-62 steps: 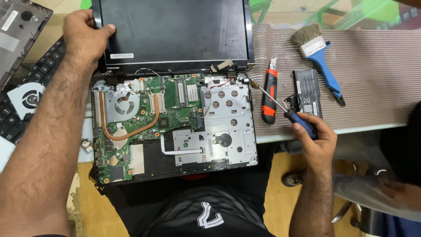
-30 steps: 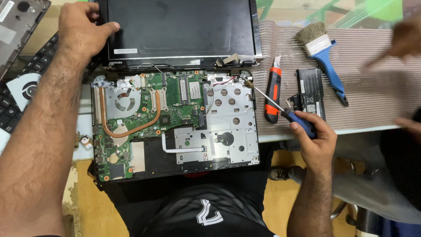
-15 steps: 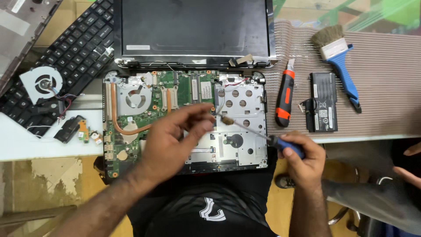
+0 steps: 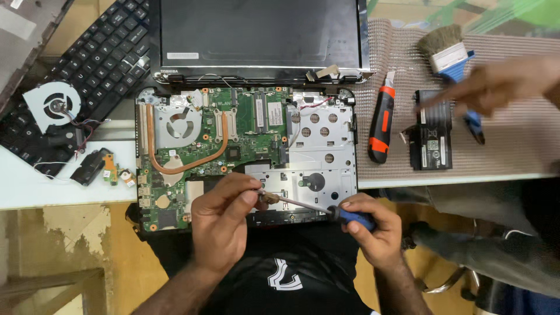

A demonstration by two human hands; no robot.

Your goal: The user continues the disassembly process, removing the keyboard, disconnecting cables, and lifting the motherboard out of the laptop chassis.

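White counter (image 4: 35,186), lower centre of frame: opened laptop base (image 4: 245,157), green board exposed, fragile, best gripped by its edges. Left hand (image 4: 224,224), fingers pinched together on the shaft tip of a blue-handled screwdriver (image 4: 318,209); right hand (image 4: 373,230) clamped round its handle. Light, stiff tool. Right of frame: utility knife (image 4: 380,125), battery pack (image 4: 430,140). Upper left: loose fan (image 4: 53,107).
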